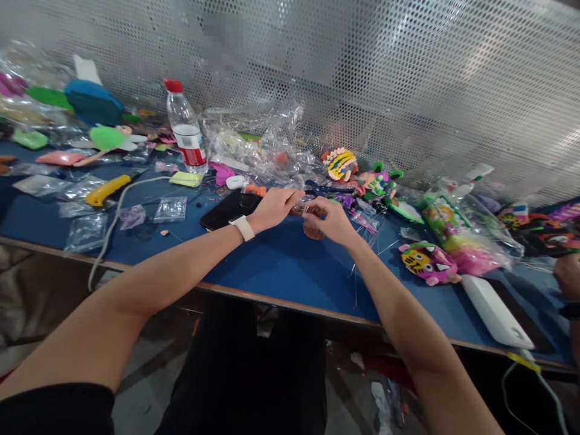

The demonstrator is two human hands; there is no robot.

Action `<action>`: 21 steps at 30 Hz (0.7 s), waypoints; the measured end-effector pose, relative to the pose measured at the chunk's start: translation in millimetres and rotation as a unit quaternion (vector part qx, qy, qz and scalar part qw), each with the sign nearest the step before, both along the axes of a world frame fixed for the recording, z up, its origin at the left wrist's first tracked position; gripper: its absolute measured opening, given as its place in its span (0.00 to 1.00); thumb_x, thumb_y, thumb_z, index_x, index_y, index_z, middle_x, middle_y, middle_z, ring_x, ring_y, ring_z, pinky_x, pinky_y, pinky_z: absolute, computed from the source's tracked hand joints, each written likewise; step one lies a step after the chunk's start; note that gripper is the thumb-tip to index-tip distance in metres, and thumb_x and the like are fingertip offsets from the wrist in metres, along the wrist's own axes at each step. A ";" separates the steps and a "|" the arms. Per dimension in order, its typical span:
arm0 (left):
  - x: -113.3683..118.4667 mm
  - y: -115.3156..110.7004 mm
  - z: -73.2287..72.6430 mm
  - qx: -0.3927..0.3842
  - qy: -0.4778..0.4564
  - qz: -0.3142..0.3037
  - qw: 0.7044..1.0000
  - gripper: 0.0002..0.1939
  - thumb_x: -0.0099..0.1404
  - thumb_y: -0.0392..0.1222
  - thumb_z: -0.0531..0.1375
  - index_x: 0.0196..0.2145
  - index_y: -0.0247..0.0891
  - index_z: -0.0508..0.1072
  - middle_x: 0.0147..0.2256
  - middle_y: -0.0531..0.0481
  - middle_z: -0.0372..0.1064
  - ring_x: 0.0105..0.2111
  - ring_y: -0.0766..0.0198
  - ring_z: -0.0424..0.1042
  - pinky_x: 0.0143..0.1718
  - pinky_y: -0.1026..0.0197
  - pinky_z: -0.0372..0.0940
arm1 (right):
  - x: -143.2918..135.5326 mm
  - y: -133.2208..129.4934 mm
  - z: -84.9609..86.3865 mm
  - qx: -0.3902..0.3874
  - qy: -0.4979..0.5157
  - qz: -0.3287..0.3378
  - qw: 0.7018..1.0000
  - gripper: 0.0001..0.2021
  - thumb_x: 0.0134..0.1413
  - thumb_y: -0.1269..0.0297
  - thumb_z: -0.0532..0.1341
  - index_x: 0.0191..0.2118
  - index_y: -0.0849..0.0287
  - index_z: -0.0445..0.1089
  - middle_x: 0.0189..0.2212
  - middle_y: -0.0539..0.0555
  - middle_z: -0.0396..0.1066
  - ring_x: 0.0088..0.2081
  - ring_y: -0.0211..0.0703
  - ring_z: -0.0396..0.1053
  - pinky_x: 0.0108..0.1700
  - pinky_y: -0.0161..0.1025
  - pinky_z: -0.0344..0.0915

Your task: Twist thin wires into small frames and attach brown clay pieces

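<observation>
Both my hands meet above the middle of the blue table. My left hand [277,206], with a white watch band [243,228] at the wrist, has its fingers bent together; what they hold is hidden. My right hand [333,220] pinches with thumb and forefinger, close to the left fingertips; the thing in the pinch is too small and blurred to name. A brown, flattish lump [313,231] shows just under my right fingers. Beside my left hand lies a black phone [222,209]. Dark-handled pliers [324,188] rest behind my hands.
A water bottle [185,130] stands at the back left, near a yellow utility knife [106,190] and small clear bags [170,209]. Colourful clay masks [428,263], thin wires [356,278] and a white power bank [496,311] lie right. Another person's hand [568,275] is at the right edge.
</observation>
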State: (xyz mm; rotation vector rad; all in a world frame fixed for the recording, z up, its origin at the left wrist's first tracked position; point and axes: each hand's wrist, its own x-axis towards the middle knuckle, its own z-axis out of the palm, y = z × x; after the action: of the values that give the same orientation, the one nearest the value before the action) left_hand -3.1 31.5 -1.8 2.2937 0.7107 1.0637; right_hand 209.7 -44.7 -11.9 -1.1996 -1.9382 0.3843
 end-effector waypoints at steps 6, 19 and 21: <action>0.3 -1.0 -1.7 -0.015 -0.019 -0.005 1.000 0.28 0.84 0.54 0.51 0.25 0.42 0.62 0.24 0.50 0.68 0.27 0.62 0.67 0.33 0.57 0.60 | -5.0 1.1 -5.0 -0.023 0.033 0.003 0.999 0.15 0.65 0.46 0.71 0.42 0.53 0.78 0.37 0.54 0.79 0.35 0.47 0.77 0.40 0.48 0.78; 3.9 -6.2 -2.7 -0.017 -0.025 0.015 0.999 0.27 0.85 0.52 0.51 0.26 0.42 0.61 0.25 0.51 0.67 0.28 0.62 0.67 0.34 0.57 0.60 | -11.1 -1.5 -10.1 0.001 0.006 0.012 1.000 0.18 0.67 0.42 0.70 0.42 0.51 0.71 0.38 0.54 0.74 0.37 0.50 0.73 0.40 0.50 0.78; 3.4 -5.9 -2.3 -0.015 -0.034 0.013 0.999 0.27 0.85 0.52 0.50 0.26 0.42 0.60 0.25 0.51 0.66 0.27 0.63 0.66 0.34 0.57 0.59 | -10.4 -1.8 -8.5 0.016 0.010 0.013 1.000 0.18 0.68 0.42 0.69 0.41 0.51 0.71 0.39 0.54 0.72 0.38 0.50 0.72 0.42 0.51 0.78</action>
State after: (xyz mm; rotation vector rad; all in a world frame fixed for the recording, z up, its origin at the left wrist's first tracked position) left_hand 0.3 25.7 -4.1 2.2165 0.7265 1.1301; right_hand 199.3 -46.5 -20.5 -1.1469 -1.9367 0.3757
